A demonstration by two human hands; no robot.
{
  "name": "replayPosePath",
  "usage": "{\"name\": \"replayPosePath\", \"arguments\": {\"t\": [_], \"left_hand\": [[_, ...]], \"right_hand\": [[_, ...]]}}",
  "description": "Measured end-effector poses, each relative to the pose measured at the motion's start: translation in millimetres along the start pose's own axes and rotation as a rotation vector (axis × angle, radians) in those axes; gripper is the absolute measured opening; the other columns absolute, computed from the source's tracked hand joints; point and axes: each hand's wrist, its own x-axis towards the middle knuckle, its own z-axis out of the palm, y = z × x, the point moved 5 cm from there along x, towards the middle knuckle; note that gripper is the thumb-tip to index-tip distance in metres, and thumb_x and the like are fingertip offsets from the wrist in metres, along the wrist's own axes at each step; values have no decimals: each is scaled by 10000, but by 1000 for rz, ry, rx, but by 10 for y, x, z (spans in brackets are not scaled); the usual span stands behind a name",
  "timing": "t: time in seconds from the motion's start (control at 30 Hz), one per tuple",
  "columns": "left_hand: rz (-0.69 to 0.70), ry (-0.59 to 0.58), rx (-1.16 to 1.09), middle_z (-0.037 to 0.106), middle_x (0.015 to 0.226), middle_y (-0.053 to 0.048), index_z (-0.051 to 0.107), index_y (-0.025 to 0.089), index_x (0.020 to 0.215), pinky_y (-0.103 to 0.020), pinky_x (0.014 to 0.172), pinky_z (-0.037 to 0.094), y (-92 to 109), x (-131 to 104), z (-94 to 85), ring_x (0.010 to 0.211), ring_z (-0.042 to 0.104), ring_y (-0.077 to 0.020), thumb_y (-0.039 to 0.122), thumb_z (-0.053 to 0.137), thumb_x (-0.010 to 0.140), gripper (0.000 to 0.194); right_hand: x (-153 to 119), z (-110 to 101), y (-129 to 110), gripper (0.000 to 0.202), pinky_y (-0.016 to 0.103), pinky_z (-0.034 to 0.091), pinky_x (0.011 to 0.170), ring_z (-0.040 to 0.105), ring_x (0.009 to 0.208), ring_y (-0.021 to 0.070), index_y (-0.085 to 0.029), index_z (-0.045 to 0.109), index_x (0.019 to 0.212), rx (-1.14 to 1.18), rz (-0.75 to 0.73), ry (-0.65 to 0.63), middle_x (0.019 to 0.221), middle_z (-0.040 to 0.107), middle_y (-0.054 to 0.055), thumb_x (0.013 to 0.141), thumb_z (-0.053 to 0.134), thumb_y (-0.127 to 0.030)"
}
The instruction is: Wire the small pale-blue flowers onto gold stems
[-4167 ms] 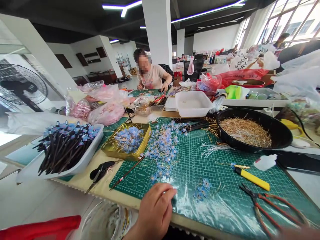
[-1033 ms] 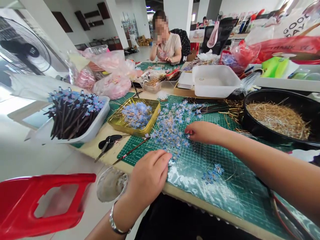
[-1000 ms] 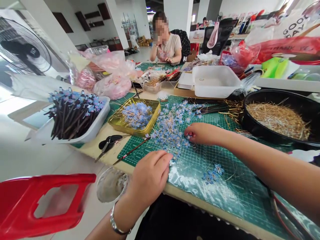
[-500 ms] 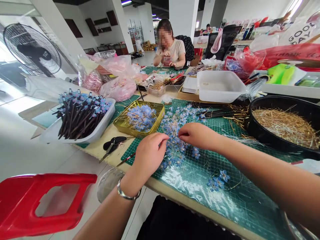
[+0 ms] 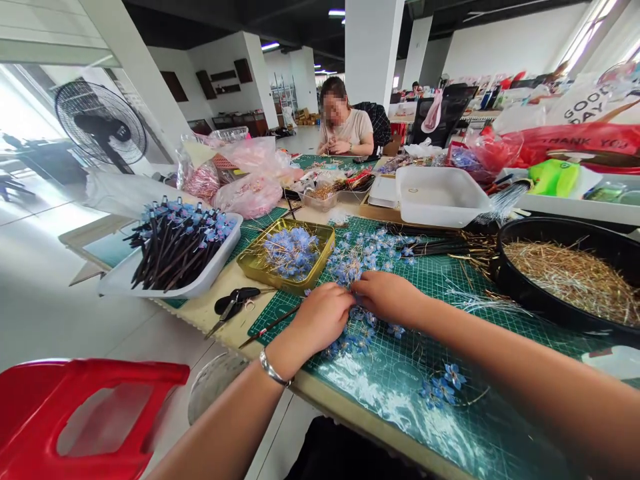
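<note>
My left hand (image 5: 323, 317) and my right hand (image 5: 387, 297) meet over a pile of blue wire-stemmed flowers (image 5: 350, 257) on the green cutting mat (image 5: 500, 353). Fingers of both hands are pinched together; whatever they grip is too small or hidden to make out. A yellow tray (image 5: 315, 277) holding more blue flowers lies beyond my left hand. Close to the mat's front edge is a small separate blue flower cluster (image 5: 443, 387). Black scissors (image 5: 233, 307) and a thin dark tool (image 5: 270, 327) rest left of my hands.
A white tub (image 5: 185, 290) of dark stems with blue tips stands left. At right, a black round tray (image 5: 515, 300) holds gold wires. Farther back are a white bin (image 5: 440, 207) and plastic bags (image 5: 250, 193). A person (image 5: 350, 133) sits opposite; a red stool (image 5: 30, 413) stands lower left.
The view has tilted up slightly. My hands have come together, the left shifting right toward the right one; both remain pinched. The person opposite has lowered a raised hand.
</note>
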Motion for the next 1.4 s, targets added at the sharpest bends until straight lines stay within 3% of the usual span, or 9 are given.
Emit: {"name": "replayPosePath", "arguments": {"t": [0.17,0.4,0.57,0.67,0.77,0.93,1.1,1.23,1.4], "left_hand": [[35,-3,-12,778,1061,-69,762,177,1048,-395,988,546,-60,-62,16,1052,679,-230,54,530,903,300],[0,54,-82,780,1048,-100,768,151,959,-469,985,542,-66,-21,-87,1037,686,-270,48,552,886,251],[-47,192,-198,683,1318,-123,655,153,1236,-432,1059,492,305,135,-310,1212,623,-228,67,424,970,363],[18,128,-292,779,1093,-38,677,211,1177,-273,798,575,588,186,-314,954,720,-159,196,565,965,240],[57,85,-320,783,859,22,727,227,968,-233,646,524,707,184,-285,754,706,-127,261,629,948,106],[67,102,-253,758,833,-22,717,187,829,-282,700,491,632,216,-218,793,684,-161,190,590,960,182],[141,72,-162,739,802,-15,715,190,835,-279,681,474,782,249,-192,769,670,-164,184,605,948,158],[156,44,-78,745,841,-31,730,193,868,-293,724,493,838,249,-220,809,673,-176,227,587,968,178],[37,20,43,762,975,-72,762,193,952,-362,804,530,511,200,-230,909,691,-234,170,572,951,192]], "right_hand": [[-31,-27,56,201,449,554,914,663,1023,209,-176,675,1077,112,48,7,1138,691,64,972,624,-341],[-302,-217,506,244,347,585,738,681,781,151,-157,661,1047,550,202,87,919,704,19,996,584,-383],[-631,-276,465,200,340,556,718,672,747,160,-175,672,979,716,215,178,805,698,-1,968,579,-353],[-922,-302,308,153,358,521,778,670,820,192,-226,700,894,721,210,266,839,725,8,884,569,-304],[-1222,-275,222,175,359,511,771,667,825,209,-252,710,867,736,242,327,848,735,13,852,570,-358],[-1466,-154,344,195,372,550,748,694,788,220,-235,688,847,811,324,343,805,740,29,840,558,-381],[-1426,-129,256,242,418,513,931,667,1028,211,-201,660,1098,813,323,344,1085,727,55,875,592,-267],[-1446,-154,113,91,339,476,719,596,711,159,-189,633,874,744,413,364,773,643,-19,893,638,-279],[-1988,-159,254,162,293,321,542,450,569,145,-240,555,710,758,592,547,625,519,-37,845,634,-283]]}}
